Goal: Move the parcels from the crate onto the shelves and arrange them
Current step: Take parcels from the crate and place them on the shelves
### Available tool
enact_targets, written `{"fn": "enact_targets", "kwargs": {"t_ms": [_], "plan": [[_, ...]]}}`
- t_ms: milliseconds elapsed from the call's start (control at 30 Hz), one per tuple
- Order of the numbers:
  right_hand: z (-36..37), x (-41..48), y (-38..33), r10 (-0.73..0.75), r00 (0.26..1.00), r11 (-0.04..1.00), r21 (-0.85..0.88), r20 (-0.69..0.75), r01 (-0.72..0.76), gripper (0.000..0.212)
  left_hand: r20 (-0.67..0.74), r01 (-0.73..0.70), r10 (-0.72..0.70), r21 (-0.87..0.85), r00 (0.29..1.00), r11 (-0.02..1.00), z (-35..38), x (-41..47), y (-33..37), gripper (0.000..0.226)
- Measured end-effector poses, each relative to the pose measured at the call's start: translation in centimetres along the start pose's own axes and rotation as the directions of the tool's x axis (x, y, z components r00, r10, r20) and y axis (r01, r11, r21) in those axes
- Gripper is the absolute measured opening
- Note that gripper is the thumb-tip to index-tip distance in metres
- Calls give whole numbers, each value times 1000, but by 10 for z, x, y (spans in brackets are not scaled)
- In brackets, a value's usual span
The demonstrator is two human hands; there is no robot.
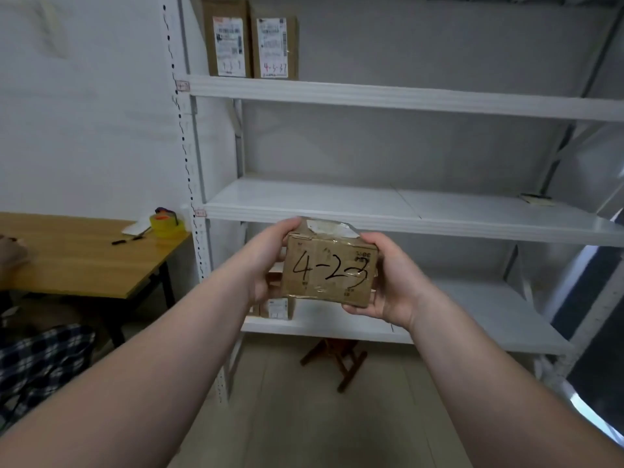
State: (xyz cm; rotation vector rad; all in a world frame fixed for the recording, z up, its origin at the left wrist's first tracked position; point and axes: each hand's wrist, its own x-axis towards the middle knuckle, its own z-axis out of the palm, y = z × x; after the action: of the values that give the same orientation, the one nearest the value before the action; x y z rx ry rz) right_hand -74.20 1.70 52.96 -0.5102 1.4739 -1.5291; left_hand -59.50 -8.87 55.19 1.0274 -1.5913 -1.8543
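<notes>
We are logging one brown cardboard parcel (331, 271), held in the air in front of the white shelving unit (194, 157). Its near face is carrying "4-23" in black marker, and clear tape is wrapping the top and edges. The left hand (266, 265) is gripping the parcel's left side, thumb lying along the top left corner, fingers going behind the box. The right hand (393, 285) is gripping the right side, thumb on the upper right corner and fingers curling under the bottom edge. Both forearms are reaching forward, bare.

Moving outward, we are noting the middle shelf (337, 201) just above and behind the parcel. A small flat object (537, 198) is lying near its right end, too blurred for us to identify. On the lower shelf (489, 315), partly hidden behind the left hand, small labelled boxes (278, 307) are sitting at the left end. On the upper shelf (405, 96) two taller parcels (275, 47) are standing upright close side by side at the left end, white labels facing out. The right one is showing red handwriting we cannot read for certain.

Under the unit a dark wooden stool (337, 359) is standing on the floor. To the left a wooden table (84, 261) is carrying a yellow tape roll (165, 224), a black pen (130, 238) and a white sheet (136, 227). A plaid cloth (40, 359) is showing at the lower left edge.
</notes>
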Motion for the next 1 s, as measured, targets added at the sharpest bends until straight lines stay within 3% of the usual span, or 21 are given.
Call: {"fn": "enact_targets", "kwargs": {"t_ms": [300, 433, 500, 600, 767, 833, 1000], "plan": [[59, 103, -56, -76, 996, 997, -28, -39, 75, 31, -18, -146, 151, 161, 988, 976, -57, 105, 60, 29], [78, 143, -61, -104, 992, 994, -46, -75, 101, 25, -45, -301, 327, 286, 944, 910, -75, 151, 59, 27], [84, 162, -63, -117, 989, 992, -63, -87, 112, 24, -49, -428, 501, 455, 864, 781, -83, 175, 56, 41], [92, 195, -72, -125, 986, 990, -73, -115, 117, 25, 82, -529, 675, 693, 733, 490, -98, 207, 56, 53], [102, 261, -85, -100, 989, 994, -59, -106, 94, 26, 365, -434, 679, 898, 637, -76, -121, 261, 52, 97], [109, 289, -91, -88, 993, 995, -62, -84, 83, 25, 370, -359, 682, 918, 631, -166, -129, 284, 53, 101], [129, 352, -105, -49, 999, 998, -47, -20, 48, 24, 330, -250, 670, 944, 665, -217, -154, 339, 64, 96]]}}
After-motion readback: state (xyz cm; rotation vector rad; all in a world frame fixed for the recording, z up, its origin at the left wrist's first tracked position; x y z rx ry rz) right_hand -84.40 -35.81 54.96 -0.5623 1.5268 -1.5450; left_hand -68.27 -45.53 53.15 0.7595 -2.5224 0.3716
